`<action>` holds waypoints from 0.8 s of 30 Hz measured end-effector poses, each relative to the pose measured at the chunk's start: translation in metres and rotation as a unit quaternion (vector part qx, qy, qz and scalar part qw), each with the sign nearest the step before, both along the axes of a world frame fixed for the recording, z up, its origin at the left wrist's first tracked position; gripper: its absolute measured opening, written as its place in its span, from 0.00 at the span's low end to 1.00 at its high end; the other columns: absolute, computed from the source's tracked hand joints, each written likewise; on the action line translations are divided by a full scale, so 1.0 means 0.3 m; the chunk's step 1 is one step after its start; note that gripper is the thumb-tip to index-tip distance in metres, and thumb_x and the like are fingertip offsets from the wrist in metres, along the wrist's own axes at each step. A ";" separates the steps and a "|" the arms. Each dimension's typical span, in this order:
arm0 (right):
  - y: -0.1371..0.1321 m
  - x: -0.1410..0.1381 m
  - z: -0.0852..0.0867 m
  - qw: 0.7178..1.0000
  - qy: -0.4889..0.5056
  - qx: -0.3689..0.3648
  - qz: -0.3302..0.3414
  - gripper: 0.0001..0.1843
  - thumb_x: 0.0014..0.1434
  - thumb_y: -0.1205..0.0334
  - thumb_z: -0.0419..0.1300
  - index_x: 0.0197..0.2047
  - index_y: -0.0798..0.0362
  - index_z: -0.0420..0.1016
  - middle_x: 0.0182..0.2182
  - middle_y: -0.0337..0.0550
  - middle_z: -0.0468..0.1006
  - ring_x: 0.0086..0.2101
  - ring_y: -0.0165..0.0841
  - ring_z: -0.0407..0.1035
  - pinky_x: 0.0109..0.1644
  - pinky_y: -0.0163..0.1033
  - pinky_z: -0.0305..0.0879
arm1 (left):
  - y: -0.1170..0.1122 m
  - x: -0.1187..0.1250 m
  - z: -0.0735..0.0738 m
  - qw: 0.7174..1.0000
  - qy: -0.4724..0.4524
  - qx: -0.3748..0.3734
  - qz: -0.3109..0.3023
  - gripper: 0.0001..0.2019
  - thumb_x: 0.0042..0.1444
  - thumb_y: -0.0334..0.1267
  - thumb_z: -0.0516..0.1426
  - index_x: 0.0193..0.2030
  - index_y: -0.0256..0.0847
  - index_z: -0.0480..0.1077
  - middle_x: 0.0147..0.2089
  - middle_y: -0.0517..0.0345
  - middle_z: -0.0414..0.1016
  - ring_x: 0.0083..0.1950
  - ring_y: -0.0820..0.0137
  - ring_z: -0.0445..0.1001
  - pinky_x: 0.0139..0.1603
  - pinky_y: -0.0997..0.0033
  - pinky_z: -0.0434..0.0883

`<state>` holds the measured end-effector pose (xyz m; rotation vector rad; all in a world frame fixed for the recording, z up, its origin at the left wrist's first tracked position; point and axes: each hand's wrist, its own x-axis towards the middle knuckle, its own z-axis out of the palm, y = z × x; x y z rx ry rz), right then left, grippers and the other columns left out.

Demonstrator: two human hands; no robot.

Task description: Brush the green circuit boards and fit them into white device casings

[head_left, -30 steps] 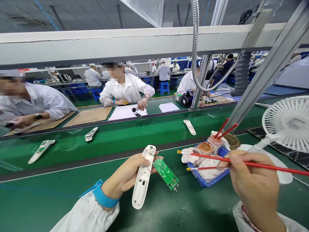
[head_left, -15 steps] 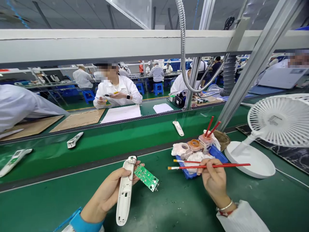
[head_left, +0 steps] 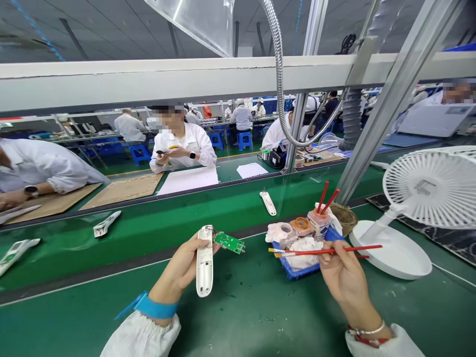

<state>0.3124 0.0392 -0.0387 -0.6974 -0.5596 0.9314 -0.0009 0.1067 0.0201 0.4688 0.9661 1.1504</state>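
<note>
My left hand [head_left: 184, 265] is closed round a long white plastic casing [head_left: 204, 263], held upright above the green bench. A small green circuit board [head_left: 228, 242] hangs off the casing's top on thin wires, out to the right. My right hand [head_left: 344, 275] pinches a red-handled brush [head_left: 327, 251], which lies level with its bristles pointing left toward the board. The brush is over a blue tray [head_left: 288, 267] holding white rags, a tape roll and a small pot with two more red brushes [head_left: 326, 197].
A white desk fan [head_left: 427, 191] stands at the right on a round base. On the green conveyor [head_left: 148, 223] lie white casings [head_left: 267, 202], one [head_left: 106, 224] at the left. A metal hose [head_left: 277, 74] hangs overhead. Across the belt, people in white coats work.
My left hand has raised the casing and turned it more upright, and the board has swung up beside it. My right hand has drawn back toward me with the brush.
</note>
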 end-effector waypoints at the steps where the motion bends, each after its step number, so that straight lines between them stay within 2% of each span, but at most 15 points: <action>1: 0.005 0.001 0.019 1.000 0.008 -0.004 0.004 0.11 0.49 0.58 0.66 0.27 0.51 0.67 0.23 0.34 0.72 0.20 0.22 0.64 0.23 0.28 0.64 | 0.039 0.011 -0.010 1.000 0.001 0.003 0.014 0.13 0.48 0.16 0.52 0.39 0.30 0.69 0.31 0.50 0.74 0.29 0.65 0.77 0.36 0.66 0.77; 3: 0.019 0.003 0.083 1.000 -0.005 0.011 0.012 0.10 0.50 0.57 0.66 0.28 0.51 0.70 0.26 0.36 0.72 0.24 0.24 0.67 0.26 0.29 0.67 | 0.125 0.037 -0.019 0.999 0.000 0.007 0.037 0.13 0.49 0.16 0.50 0.38 0.31 0.68 0.28 0.52 0.73 0.28 0.67 0.77 0.33 0.68 0.77; 5: 0.040 0.001 0.176 0.996 -0.070 0.056 0.012 0.07 0.52 0.57 0.64 0.29 0.51 0.73 0.31 0.38 0.73 0.28 0.26 0.70 0.32 0.31 0.70 | 0.205 0.065 -0.003 0.998 -0.014 0.018 0.062 0.11 0.51 0.17 0.49 0.37 0.32 0.67 0.27 0.54 0.72 0.27 0.69 0.77 0.32 0.71 0.77; 8: 0.105 -0.025 0.325 0.969 -0.206 0.137 -0.027 0.06 0.54 0.59 0.63 0.35 0.50 0.77 0.40 0.40 0.71 0.36 0.31 0.73 0.45 0.41 0.71 | 0.273 0.099 0.066 0.993 -0.058 0.049 0.089 0.09 0.56 0.20 0.49 0.35 0.33 0.67 0.26 0.56 0.73 0.29 0.71 0.77 0.36 0.73 0.77; 10: 0.176 -0.072 0.391 0.949 -0.259 0.167 -0.065 0.06 0.54 0.60 0.63 0.36 0.50 0.78 0.40 0.39 0.69 0.40 0.34 0.72 0.51 0.44 0.68 | 0.271 0.108 0.125 0.989 -0.091 0.075 0.087 0.08 0.57 0.23 0.49 0.34 0.34 0.68 0.27 0.56 0.73 0.30 0.72 0.77 0.38 0.73 0.77; 11: 0.218 -0.105 0.407 0.950 -0.263 0.158 -0.055 0.06 0.53 0.60 0.64 0.35 0.51 0.78 0.39 0.39 0.69 0.41 0.34 0.71 0.52 0.44 0.66 | 0.258 0.108 0.152 0.988 -0.106 0.085 0.080 0.08 0.57 0.23 0.50 0.33 0.33 0.68 0.27 0.56 0.74 0.29 0.73 0.76 0.38 0.72 0.77; 12: 0.262 -0.146 0.412 0.958 -0.253 0.132 -0.018 0.07 0.52 0.59 0.64 0.35 0.51 0.78 0.38 0.39 0.70 0.41 0.34 0.71 0.53 0.43 0.65 | 0.241 0.106 0.174 0.986 -0.118 0.091 0.070 0.08 0.57 0.23 0.50 0.33 0.33 0.69 0.26 0.56 0.73 0.28 0.73 0.76 0.36 0.73 0.77; 13: 0.306 -0.191 0.406 0.969 -0.226 0.091 0.047 0.08 0.51 0.58 0.65 0.35 0.51 0.77 0.36 0.39 0.72 0.40 0.33 0.71 0.53 0.43 0.65 | 0.221 0.103 0.191 0.986 -0.128 0.093 0.058 0.09 0.57 0.23 0.50 0.32 0.33 0.70 0.25 0.57 0.73 0.26 0.73 0.75 0.35 0.73 0.77; 17: 0.436 -0.398 0.329 0.965 -0.207 0.035 0.157 0.14 0.55 0.51 0.60 0.38 0.51 0.75 0.33 0.41 0.76 0.38 0.34 0.72 0.48 0.46 0.68 | 0.160 0.089 0.220 0.984 -0.154 0.084 0.023 0.10 0.57 0.22 0.49 0.30 0.31 0.71 0.23 0.55 0.73 0.24 0.73 0.74 0.31 0.74 0.76; 21: 0.465 -0.544 0.263 0.933 -0.260 -0.002 0.250 0.19 0.59 0.48 0.51 0.44 0.52 0.73 0.42 0.46 0.76 0.42 0.37 0.71 0.45 0.46 0.69 | 0.160 0.068 0.228 0.978 -0.178 0.098 0.041 0.12 0.57 0.21 0.49 0.28 0.31 0.70 0.23 0.55 0.73 0.24 0.74 0.74 0.31 0.77 0.76; 24: 0.478 -0.567 0.246 0.884 -0.362 -0.036 0.293 0.19 0.60 0.52 0.53 0.52 0.48 0.68 0.47 0.44 0.75 0.44 0.36 0.70 0.45 0.44 0.69 | 0.182 0.038 0.234 0.973 -0.192 0.099 0.083 0.12 0.57 0.22 0.49 0.27 0.32 0.70 0.24 0.56 0.73 0.25 0.74 0.75 0.32 0.77 0.76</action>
